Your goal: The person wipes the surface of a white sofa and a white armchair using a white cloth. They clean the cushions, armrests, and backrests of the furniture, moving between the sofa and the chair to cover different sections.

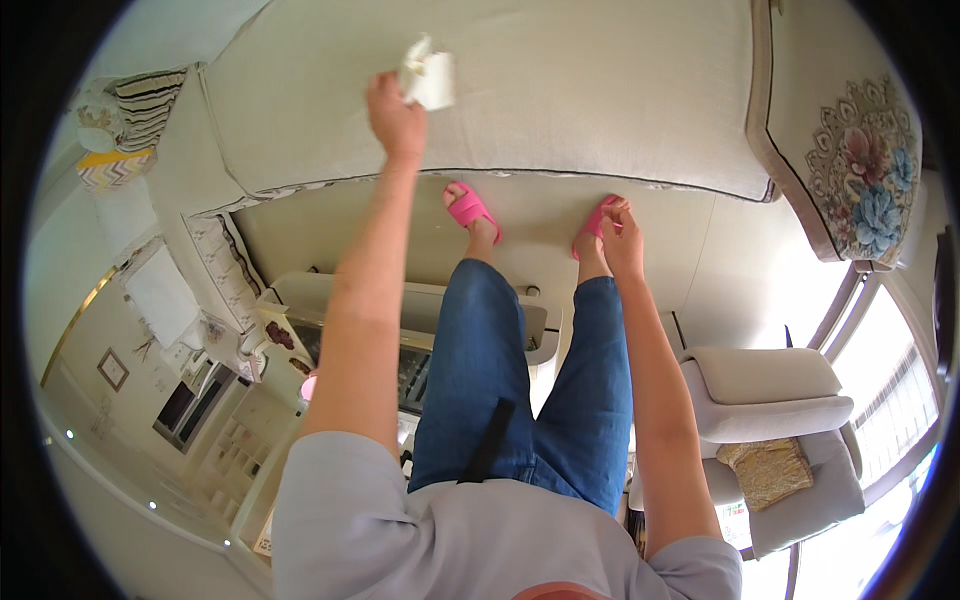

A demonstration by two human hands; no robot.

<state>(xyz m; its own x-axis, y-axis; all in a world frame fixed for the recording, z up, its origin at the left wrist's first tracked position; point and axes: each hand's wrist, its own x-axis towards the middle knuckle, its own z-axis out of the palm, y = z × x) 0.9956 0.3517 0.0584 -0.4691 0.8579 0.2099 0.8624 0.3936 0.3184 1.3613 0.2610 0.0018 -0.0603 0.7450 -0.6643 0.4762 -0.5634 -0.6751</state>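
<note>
My left hand point(396, 120) reaches over the wide beige sofa seat point(570, 90), its fingers closed on the edge of a small white cloth or tissue point(433, 79). Motion blur hides the exact kind of the white piece, which has a crumpled upper part. I cannot tell whether it touches the seat. My right hand point(624, 244) hangs near the sofa's front edge, seen over my right foot in a pink slipper point(591, 225). Its fingers are loosely curled and slightly apart, with nothing visible in them.
A sofa armrest with floral embroidery point(862, 180) rises at the right. Behind me stand a low table point(420, 300) and a grey armchair point(772, 420) with a gold cushion point(766, 472). A striped cushion point(150, 109) lies at the far left. Pale flooring point(360, 225) shows before the sofa.
</note>
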